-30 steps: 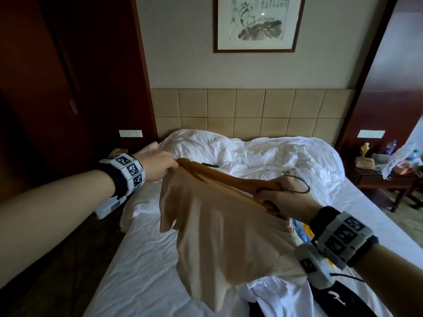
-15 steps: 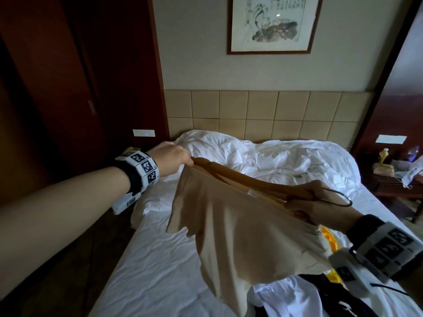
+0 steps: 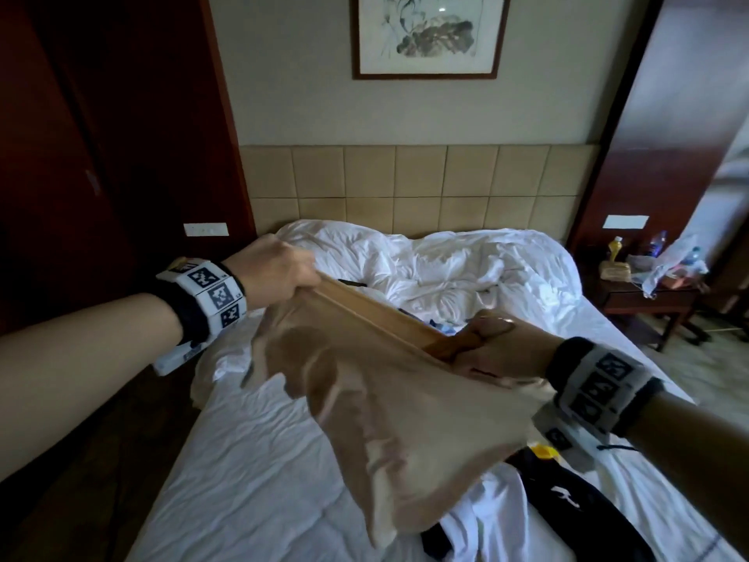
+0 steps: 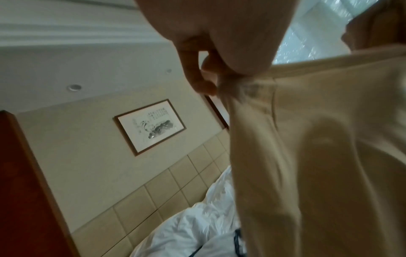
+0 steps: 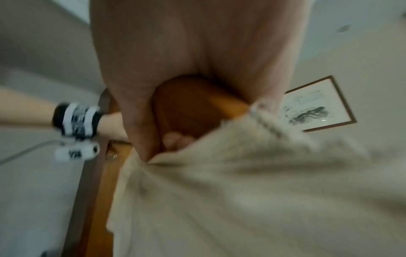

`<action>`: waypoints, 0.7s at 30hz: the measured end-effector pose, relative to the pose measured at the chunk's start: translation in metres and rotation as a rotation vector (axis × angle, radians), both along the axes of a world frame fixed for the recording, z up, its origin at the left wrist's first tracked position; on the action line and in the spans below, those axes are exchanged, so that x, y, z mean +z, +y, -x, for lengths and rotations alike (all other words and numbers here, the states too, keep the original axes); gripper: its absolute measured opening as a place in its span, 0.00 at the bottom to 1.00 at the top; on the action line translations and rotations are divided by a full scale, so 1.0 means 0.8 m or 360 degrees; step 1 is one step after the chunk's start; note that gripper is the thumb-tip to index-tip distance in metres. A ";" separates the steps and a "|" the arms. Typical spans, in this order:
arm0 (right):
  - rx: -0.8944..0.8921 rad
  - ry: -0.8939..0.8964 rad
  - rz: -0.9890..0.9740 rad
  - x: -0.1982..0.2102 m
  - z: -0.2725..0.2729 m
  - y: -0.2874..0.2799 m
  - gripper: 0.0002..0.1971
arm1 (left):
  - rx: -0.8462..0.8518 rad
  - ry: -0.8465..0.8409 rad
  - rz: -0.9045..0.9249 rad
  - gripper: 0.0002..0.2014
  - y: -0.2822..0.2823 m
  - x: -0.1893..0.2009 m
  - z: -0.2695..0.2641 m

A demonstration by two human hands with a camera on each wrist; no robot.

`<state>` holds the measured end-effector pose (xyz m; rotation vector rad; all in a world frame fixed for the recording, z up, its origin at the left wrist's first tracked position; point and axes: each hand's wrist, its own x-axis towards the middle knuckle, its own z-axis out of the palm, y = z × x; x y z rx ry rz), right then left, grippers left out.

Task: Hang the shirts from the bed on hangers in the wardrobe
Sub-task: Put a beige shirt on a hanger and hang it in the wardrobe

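Note:
A beige shirt (image 3: pixel 389 415) hangs between my hands above the bed (image 3: pixel 259 480), draped over a wooden hanger (image 3: pixel 389 318). My left hand (image 3: pixel 279 269) pinches the shirt's shoulder at the hanger's far end; in the left wrist view the fingers (image 4: pixel 197 78) bunch the beige shirt (image 4: pixel 307 139) there. My right hand (image 3: pixel 498 346) grips the hanger's middle together with the collar. In the right wrist view the wooden hanger (image 5: pixel 189 107) fills the palm, with the beige shirt (image 5: pixel 241 191) below it. The hook is hidden. More clothes, white (image 3: pixel 486 517) and black (image 3: pixel 567 500), lie on the bed.
A crumpled white duvet (image 3: pixel 437 269) lies at the headboard. Dark wooden wardrobe doors (image 3: pixel 81 156) stand to the left. At the right, a nightstand (image 3: pixel 648 294) carries bottles and bags. A framed picture (image 3: pixel 425 34) hangs above the bed.
Both hands have lifted and stretched the shirt along the hanger. My right hand has turned, so the metal hook seen earlier is now hidden. The view has shifted.

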<state>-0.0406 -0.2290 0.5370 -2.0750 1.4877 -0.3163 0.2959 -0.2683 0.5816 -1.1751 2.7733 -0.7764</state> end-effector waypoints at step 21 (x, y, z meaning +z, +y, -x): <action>0.0200 -0.0618 0.0036 0.070 -0.053 -0.029 0.13 | 0.0159 0.1100 -0.0357 0.13 0.034 -0.039 0.081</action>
